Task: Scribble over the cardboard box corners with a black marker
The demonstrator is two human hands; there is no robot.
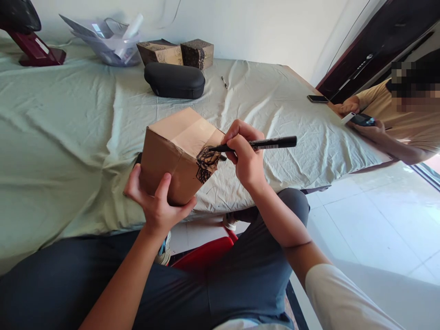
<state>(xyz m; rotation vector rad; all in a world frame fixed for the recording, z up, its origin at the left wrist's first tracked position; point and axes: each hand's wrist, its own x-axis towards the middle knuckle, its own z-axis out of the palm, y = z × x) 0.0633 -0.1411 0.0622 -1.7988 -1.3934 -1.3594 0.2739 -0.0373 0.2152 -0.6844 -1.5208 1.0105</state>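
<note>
A brown cardboard box [165,160] is tilted at the near edge of the cloth-covered table, with a strip of tape across its top. Dense black scribbles cover its right corner, on the top and the side facing me. My left hand [160,201] grips the box from below and the left, fingers spread along its side. Pinched in my right hand [245,156] is a black marker [275,143], its tip at the scribbled corner. A small dark thing at the box's left edge is mostly hidden.
A black hard case [174,80] lies beyond the box, before two scribbled boxes [197,52]. A clear plastic basket [113,50] and a dark red stand [37,48] are at the back left. Rightward are a small pen [224,82], a phone [318,98] and a seated person [409,119] holding a device.
</note>
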